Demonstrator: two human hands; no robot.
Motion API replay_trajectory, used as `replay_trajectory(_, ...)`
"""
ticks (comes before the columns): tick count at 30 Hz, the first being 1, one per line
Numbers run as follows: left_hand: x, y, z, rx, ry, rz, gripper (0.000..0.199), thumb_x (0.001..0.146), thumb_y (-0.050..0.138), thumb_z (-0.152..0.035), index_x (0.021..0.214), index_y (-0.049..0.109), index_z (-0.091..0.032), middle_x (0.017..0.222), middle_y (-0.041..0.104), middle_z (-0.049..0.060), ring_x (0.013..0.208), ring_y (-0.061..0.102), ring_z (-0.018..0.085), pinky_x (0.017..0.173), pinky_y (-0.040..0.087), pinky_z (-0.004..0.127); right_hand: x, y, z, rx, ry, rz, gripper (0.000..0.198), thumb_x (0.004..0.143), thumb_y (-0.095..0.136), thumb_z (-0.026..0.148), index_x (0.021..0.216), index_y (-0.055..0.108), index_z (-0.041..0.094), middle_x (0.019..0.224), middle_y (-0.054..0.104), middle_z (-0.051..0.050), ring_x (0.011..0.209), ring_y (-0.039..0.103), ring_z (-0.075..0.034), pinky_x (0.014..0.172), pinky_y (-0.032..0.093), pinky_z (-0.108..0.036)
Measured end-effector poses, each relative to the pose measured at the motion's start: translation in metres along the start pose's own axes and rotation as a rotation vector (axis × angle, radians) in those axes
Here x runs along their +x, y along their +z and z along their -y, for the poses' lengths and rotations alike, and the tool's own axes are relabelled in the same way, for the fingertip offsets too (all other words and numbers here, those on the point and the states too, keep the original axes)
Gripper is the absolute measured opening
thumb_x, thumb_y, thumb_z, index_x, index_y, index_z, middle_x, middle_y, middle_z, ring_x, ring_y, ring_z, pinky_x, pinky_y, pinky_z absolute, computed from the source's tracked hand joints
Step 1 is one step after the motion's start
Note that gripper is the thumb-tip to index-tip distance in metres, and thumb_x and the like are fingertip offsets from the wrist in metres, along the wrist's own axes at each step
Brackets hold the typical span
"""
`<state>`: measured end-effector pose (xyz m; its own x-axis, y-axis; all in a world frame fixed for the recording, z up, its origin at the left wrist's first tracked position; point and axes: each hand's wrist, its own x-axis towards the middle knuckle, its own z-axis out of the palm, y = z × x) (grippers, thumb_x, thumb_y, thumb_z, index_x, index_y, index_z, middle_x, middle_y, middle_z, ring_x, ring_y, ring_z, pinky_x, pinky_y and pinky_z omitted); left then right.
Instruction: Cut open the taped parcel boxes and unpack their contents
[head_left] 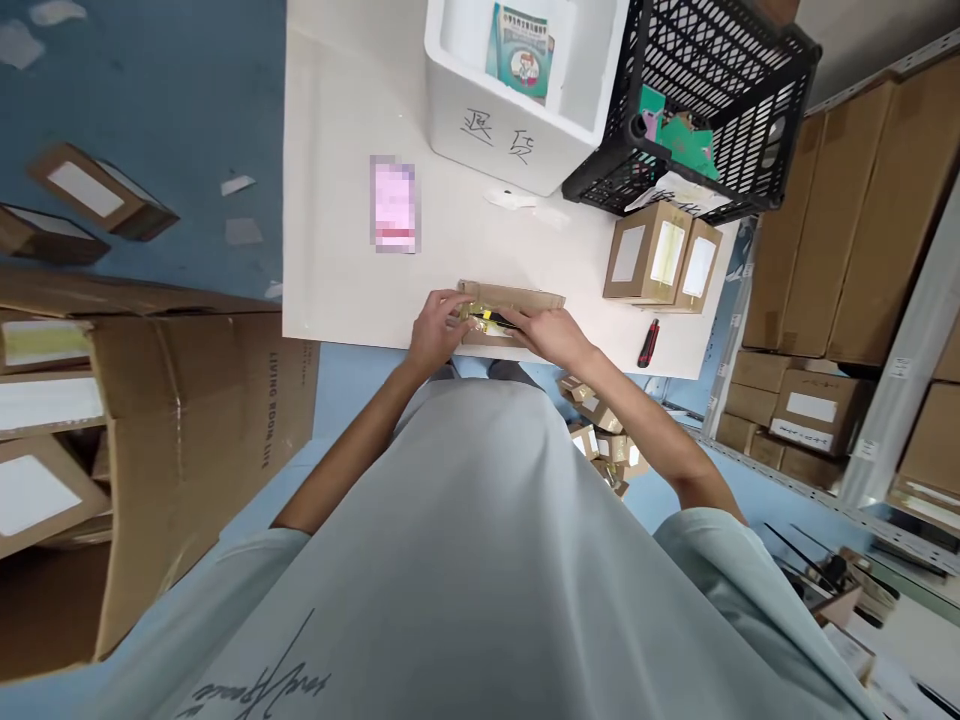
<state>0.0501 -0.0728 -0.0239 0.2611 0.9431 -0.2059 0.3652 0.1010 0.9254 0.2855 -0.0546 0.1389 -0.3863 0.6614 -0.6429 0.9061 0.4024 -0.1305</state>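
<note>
We note bright, even light on the table (337, 180) around the grip, with soft shadows. Between the left hand (435, 325) and right hand (556, 335), the tape (477, 323) shows small glints. Beyond the grip, coarse pixels mask a pink rectangle (394, 203). Wide-angle distortion stretches the carton (210, 420), far left of it, and the rack (885, 405), far right.

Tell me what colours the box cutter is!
The box cutter is red and black, best seen in the head view.

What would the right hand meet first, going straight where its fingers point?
Probably the left hand, facing it across the cardboard box, though it may first brush the yellow piece between them; depth is unclear.
</note>
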Motion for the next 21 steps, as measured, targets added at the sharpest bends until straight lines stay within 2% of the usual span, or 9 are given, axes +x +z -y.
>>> replay_trajectory(3,-0.002,0.002,0.0,-0.01,-0.007,-0.001,0.041,0.1,0.076,-0.04,0.139,0.08,-0.027,0.155,0.061,0.009,0.107,0.073,0.022,0.101,0.068,0.038,0.005,-0.002,0.0,-0.044,0.015,0.008,0.059,0.123,0.041,0.043,0.181,0.043,0.03,0.141,0.08,-0.015,0.11,0.078,-0.032,0.086,0.051,-0.035)
replay_trajectory(13,0.007,0.004,0.007,-0.055,-0.003,0.032,0.038,0.098,0.077,-0.041,0.132,0.084,-0.025,0.152,0.063,0.011,0.103,0.074,0.023,0.097,0.069,0.04,0.01,-0.009,0.003,-0.103,0.01,0.048,0.059,0.124,0.038,0.042,0.182,0.041,0.032,0.137,0.081,-0.014,0.106,0.078,-0.032,0.083,0.049,-0.036)
replay_trajectory(21,0.011,0.002,0.008,-0.037,-0.034,0.041,0.036,0.097,0.078,-0.037,0.13,0.084,-0.025,0.152,0.064,0.01,0.103,0.073,0.023,0.098,0.068,0.04,0.019,-0.014,0.009,-0.136,-0.027,0.093,0.063,0.12,0.036,0.021,0.183,0.036,0.027,0.148,0.076,-0.02,0.11,0.08,-0.033,0.088,0.052,-0.039)
